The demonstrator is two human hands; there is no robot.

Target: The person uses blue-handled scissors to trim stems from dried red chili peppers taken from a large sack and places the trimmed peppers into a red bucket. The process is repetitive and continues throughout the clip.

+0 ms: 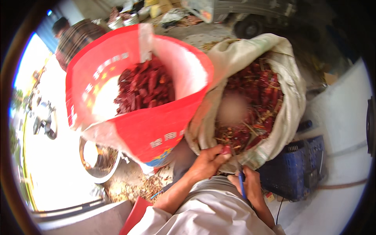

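Note:
My left hand [208,163] pinches a dried red chilli pepper [226,149] at the near rim of an off-white woven sack [293,97]. Blue-handled scissors [241,183] are in my right hand [251,179], their blades pointing up beside the chilli. Dried red chillies [252,79] mixed with straw-coloured stems fill the woven sack. A round blurred patch hides part of them. To its left stands a red sack [152,123] with a white inside and printed writing. Dark red chillies [149,85] lie inside it.
A blue plastic crate [293,170] stands at the right by a pale wall. Left of my legs are a white-rimmed container [113,173] and scattered stem bits [132,188] on the floor. A person [75,36] is beyond the red sack, and a wheeled vehicle [249,17] behind.

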